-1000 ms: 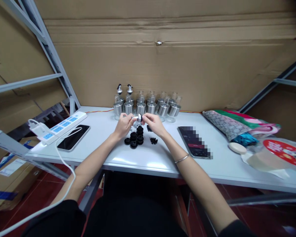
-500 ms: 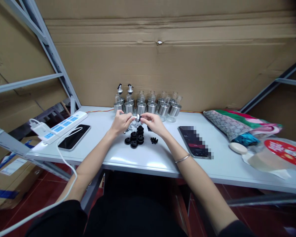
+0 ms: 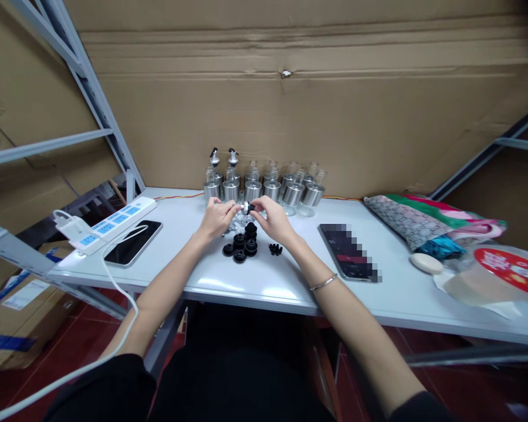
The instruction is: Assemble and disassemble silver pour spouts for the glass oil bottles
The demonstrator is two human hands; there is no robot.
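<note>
A tall cardboard sheet (image 3: 264, 111) stands behind a pale tabletop (image 3: 405, 293) set within a grey metal frame. Above the middle of the tabletop, held between the two hands, is a small silver-and-black fitting (image 3: 246, 208). The left hand (image 3: 217, 218) has its thumb and fingers pinched together at the silvery end; the right hand (image 3: 270, 218) (its wrist clear of the bracelet (image 3: 324, 282), which sits further up the forearm) grips the black end between thumb and fingertips. Just below the fitting lie silvery pieces (image 3: 236, 223), partly hidden, then a cluster of black stoppers (image 3: 250, 234), with small black bits (image 3: 275, 249) to its right. Beyond the hands stand metal-banded glass bottles (image 3: 252, 190). Further out, a power strip (image 3: 118, 221) lies left, and a phone (image 3: 343, 249) right.
</note>
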